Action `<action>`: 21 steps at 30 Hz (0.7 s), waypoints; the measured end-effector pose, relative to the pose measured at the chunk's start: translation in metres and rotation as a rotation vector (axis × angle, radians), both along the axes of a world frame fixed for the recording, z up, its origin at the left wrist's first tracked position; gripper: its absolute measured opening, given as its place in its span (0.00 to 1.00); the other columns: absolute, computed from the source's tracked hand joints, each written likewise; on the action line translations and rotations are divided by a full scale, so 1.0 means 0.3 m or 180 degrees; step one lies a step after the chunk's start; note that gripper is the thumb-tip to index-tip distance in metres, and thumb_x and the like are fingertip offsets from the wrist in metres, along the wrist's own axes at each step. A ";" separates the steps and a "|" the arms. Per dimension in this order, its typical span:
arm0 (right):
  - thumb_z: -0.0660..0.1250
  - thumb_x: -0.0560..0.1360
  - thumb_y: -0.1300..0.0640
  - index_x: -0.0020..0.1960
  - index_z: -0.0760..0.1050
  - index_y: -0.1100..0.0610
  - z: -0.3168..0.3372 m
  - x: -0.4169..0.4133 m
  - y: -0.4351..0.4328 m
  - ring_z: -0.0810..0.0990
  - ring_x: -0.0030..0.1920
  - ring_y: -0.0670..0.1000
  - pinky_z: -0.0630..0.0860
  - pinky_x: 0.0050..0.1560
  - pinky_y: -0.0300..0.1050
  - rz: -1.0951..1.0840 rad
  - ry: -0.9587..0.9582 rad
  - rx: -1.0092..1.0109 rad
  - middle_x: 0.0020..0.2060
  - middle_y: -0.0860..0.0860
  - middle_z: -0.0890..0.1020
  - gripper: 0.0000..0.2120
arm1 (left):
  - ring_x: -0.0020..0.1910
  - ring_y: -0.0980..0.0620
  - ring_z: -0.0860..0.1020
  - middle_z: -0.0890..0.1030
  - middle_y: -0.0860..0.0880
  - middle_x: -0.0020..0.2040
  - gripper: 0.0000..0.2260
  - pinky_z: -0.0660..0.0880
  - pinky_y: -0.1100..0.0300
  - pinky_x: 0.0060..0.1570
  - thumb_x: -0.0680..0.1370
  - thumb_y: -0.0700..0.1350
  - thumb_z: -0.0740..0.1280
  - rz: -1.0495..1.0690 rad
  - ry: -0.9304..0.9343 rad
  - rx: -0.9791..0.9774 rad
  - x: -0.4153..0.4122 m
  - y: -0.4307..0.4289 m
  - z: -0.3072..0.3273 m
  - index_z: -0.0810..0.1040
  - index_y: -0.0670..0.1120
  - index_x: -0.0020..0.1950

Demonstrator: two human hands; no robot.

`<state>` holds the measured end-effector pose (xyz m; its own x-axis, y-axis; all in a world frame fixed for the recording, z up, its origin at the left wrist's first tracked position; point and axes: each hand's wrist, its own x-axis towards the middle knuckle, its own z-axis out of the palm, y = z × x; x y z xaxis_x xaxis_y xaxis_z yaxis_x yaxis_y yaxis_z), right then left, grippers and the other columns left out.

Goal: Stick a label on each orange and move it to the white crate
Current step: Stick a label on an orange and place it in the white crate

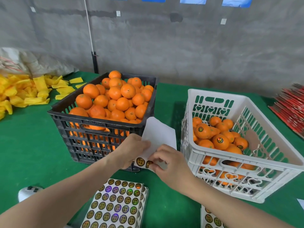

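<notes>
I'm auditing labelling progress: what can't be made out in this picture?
Head view:
- Label print: too small.
- Whether the right hand has peeled one: its fingers hide it.
- Lower oranges in black crate: behind its wall and the top ones.
- Bottom-right sheet: cut off by the edge, under the arm.

Your curling white backing sheet [158, 135] bears two round gold labels [140, 161] at its bottom edge; plain oranges [115, 96] heap the black crate [55, 111], labelled ones [220, 141] line the white crate [213, 94].
</notes>
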<state>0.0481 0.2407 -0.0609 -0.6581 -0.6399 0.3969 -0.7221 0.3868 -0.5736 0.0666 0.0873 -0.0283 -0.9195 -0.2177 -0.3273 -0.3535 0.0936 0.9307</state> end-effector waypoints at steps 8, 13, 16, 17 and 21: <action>0.72 0.72 0.59 0.42 0.82 0.58 -0.003 -0.016 -0.006 0.70 0.39 0.39 0.68 0.45 0.33 0.0096 0.0034 0.0139 0.36 0.41 0.75 0.02 | 0.48 0.35 0.80 0.80 0.31 0.52 0.13 0.76 0.41 0.53 0.82 0.40 0.62 -0.0100 -0.0104 0.0014 -0.010 -0.011 -0.012 0.77 0.30 0.55; 0.71 0.70 0.65 0.38 0.80 0.60 -0.002 -0.009 0.006 0.74 0.37 0.47 0.74 0.41 0.43 0.0303 -0.0060 -0.0219 0.37 0.50 0.79 0.03 | 0.39 0.42 0.80 0.82 0.35 0.44 0.10 0.79 0.51 0.43 0.81 0.38 0.62 -0.0343 -0.0247 0.0112 -0.010 -0.020 -0.023 0.78 0.31 0.50; 0.72 0.69 0.69 0.39 0.81 0.56 0.044 -0.036 0.021 0.77 0.38 0.50 0.76 0.41 0.46 0.0141 -0.0598 -0.1295 0.36 0.52 0.81 0.08 | 0.33 0.49 0.81 0.82 0.43 0.35 0.12 0.79 0.58 0.35 0.82 0.38 0.61 -0.0537 -0.0158 0.0127 -0.005 -0.032 -0.038 0.79 0.34 0.44; 0.72 0.69 0.68 0.41 0.80 0.55 0.064 -0.063 0.025 0.78 0.41 0.50 0.76 0.43 0.47 -0.0049 -0.0732 -0.1523 0.39 0.51 0.82 0.08 | 0.37 0.47 0.82 0.83 0.42 0.38 0.11 0.80 0.55 0.40 0.82 0.38 0.61 -0.0524 -0.0121 0.0143 -0.006 -0.039 -0.046 0.80 0.34 0.46; 0.72 0.72 0.61 0.60 0.70 0.45 0.141 -0.189 0.028 0.75 0.55 0.38 0.71 0.54 0.32 -0.0362 -0.1165 -0.1003 0.55 0.43 0.77 0.22 | 0.46 0.43 0.82 0.84 0.40 0.48 0.10 0.80 0.51 0.52 0.81 0.40 0.62 -0.0865 0.0020 0.0174 0.000 -0.074 -0.062 0.80 0.35 0.51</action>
